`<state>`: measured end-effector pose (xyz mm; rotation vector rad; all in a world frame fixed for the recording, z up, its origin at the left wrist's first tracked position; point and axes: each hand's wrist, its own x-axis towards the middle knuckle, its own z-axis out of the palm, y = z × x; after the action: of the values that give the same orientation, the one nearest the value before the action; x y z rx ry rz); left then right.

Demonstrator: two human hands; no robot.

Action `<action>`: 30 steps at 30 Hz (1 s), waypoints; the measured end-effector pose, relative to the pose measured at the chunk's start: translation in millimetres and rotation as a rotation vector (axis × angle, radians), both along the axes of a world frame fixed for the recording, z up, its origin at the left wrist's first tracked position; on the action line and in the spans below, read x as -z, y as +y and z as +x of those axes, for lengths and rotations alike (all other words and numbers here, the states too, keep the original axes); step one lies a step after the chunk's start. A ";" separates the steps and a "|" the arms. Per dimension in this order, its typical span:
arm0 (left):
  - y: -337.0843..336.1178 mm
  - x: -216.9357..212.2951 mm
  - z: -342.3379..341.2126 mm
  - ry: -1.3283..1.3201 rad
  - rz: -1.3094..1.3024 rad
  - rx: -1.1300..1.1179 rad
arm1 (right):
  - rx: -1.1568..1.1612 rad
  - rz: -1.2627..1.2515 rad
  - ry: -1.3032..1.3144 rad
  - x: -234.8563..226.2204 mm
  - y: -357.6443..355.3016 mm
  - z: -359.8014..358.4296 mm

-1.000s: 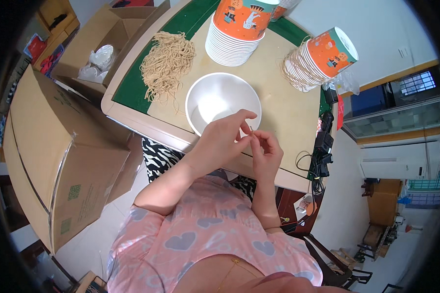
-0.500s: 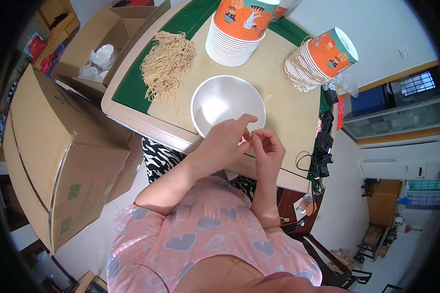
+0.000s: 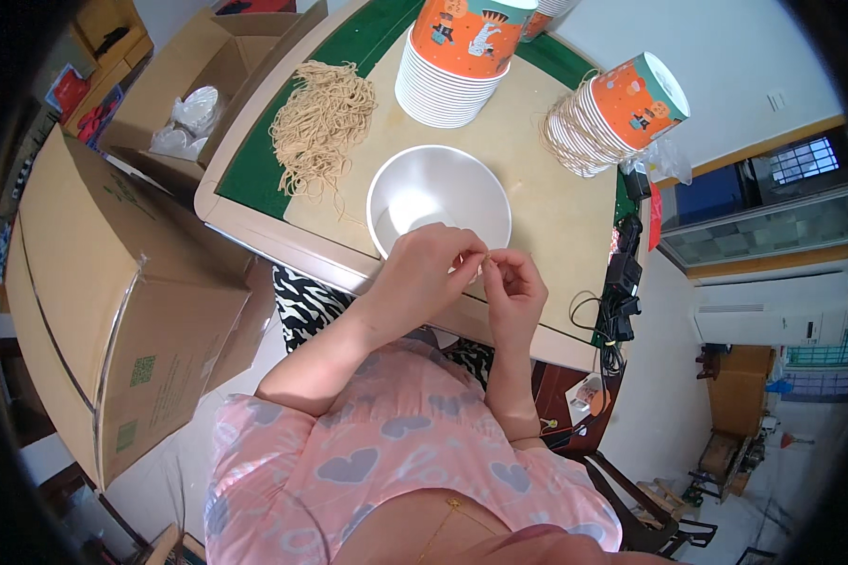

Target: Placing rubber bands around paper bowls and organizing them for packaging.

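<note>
My left hand and my right hand meet over the near rim of a white paper bucket. Both are closed, thumb against fingertips, with the tips touching. Between them shows a tiny bit of tan string, mostly hidden by the fingers. The bucket stands upright, its mouth facing me, and its inside looks bare. Beyond it to the left lies a loose heap of tan string, one strand trailing toward the bucket.
A tall stack of orange-printed buckets stands at the back. Right of it, another stack has string looped around it. Black adapters and cables line the table's right edge. Large cardboard boxes stand on the left.
The left hand's raised index finger has come down to its thumb, closing into a pinch against the right fingertips. The right hand has barely moved.
</note>
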<state>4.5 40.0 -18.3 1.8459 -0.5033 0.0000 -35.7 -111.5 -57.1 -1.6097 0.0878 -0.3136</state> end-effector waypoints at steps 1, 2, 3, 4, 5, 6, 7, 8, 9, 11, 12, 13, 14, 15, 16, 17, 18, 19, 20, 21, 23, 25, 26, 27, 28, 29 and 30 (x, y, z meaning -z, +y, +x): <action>0.4 -0.9 0.2 0.002 0.000 -0.001 | -0.001 0.000 -0.001 -0.4 1.3 0.8; 0.8 -1.6 0.5 0.003 -0.001 -0.002 | 0.009 -0.003 -0.018 -1.3 3.6 1.9; 1.0 -2.0 0.8 0.003 0.000 -0.003 | 0.019 -0.005 -0.035 -1.8 4.9 2.7; 1.0 -2.3 1.1 0.014 -0.014 -0.009 | 0.018 -0.006 -0.034 0.3 3.7 3.0; 0.9 -2.4 1.3 0.024 -0.027 -0.015 | 0.009 -0.034 -0.040 4.2 1.5 3.3; 0.6 -2.0 1.9 0.025 -0.027 -0.015 | -0.001 -0.063 -0.046 6.3 0.2 3.5; 0.3 -1.1 2.6 0.038 -0.054 -0.015 | -0.003 -0.063 -0.046 6.1 0.6 3.6; 0.3 -0.5 3.2 0.051 -0.080 -0.016 | 0.004 -0.071 -0.040 5.7 1.1 3.6; 0.8 -0.8 3.6 0.051 -0.080 -0.017 | 0.012 -0.079 -0.034 5.6 1.4 3.7; 1.5 -2.3 4.5 0.074 -0.049 0.010 | 0.017 -0.097 -0.031 5.3 0.6 3.5; 1.2 -2.6 4.9 0.075 -0.049 0.010 | 0.022 -0.114 -0.027 5.3 0.2 3.5; 0.7 -2.8 5.1 0.075 -0.053 0.011 | 0.022 -0.115 -0.027 5.7 -0.1 3.6; 0.3 -2.8 5.2 0.075 -0.056 0.011 | 0.020 -0.110 -0.038 6.5 -0.2 3.8; 0.1 -2.4 5.2 0.076 -0.056 0.011 | 0.018 -0.105 -0.050 7.0 -0.3 3.9; -0.3 -1.7 4.9 0.095 -0.070 0.008 | 0.019 -0.105 -0.050 7.1 0.3 4.0; -0.6 -1.0 4.8 0.113 -0.083 0.004 | 0.021 -0.101 -0.057 7.0 1.3 4.3; -0.9 -0.3 5.0 0.114 -0.083 0.005 | 0.023 -0.098 -0.064 6.9 1.8 4.6; -1.3 0.0 4.9 0.112 -0.091 -0.005 | 0.024 -0.098 -0.064 7.9 1.2 4.8; -1.5 0.0 4.9 0.111 -0.099 -0.015 | 0.025 -0.116 -0.078 9.8 0.3 5.0; -1.5 -0.6 4.8 0.111 -0.099 -0.015 | 0.026 -0.135 -0.091 10.6 -0.3 4.9; -1.1 -1.8 6.2 0.074 -0.054 -0.016 | 0.019 -0.103 -0.083 7.1 0.5 4.8; -0.7 -5.0 7.5 0.040 -0.028 -0.023 | 0.013 -0.071 -0.075 1.4 0.2 3.9; -0.8 -6.7 8.0 0.008 -0.002 -0.029 | 0.034 -0.033 0.002 -2.4 -2.2 3.2; -1.1 -8.3 7.7 0.007 -0.002 -0.028 | 0.056 0.006 0.079 -6.1 -4.5 2.8; -1.4 -10.2 6.2 0.020 -0.009 -0.028 | 0.058 0.008 0.078 -10.4 -6.0 2.3; -2.0 -11.3 5.1 0.034 -0.016 -0.029 | 0.044 -0.025 0.075 -14.6 -7.3 2.3; -2.6 -11.5 4.5 0.034 -0.013 -0.026 | 0.030 -0.057 0.072 -16.5 -7.8 2.6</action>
<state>9.0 37.4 -6.8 1.8361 -0.4541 -0.0106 -33.1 -119.3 -40.6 -1.6779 0.1600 -0.2837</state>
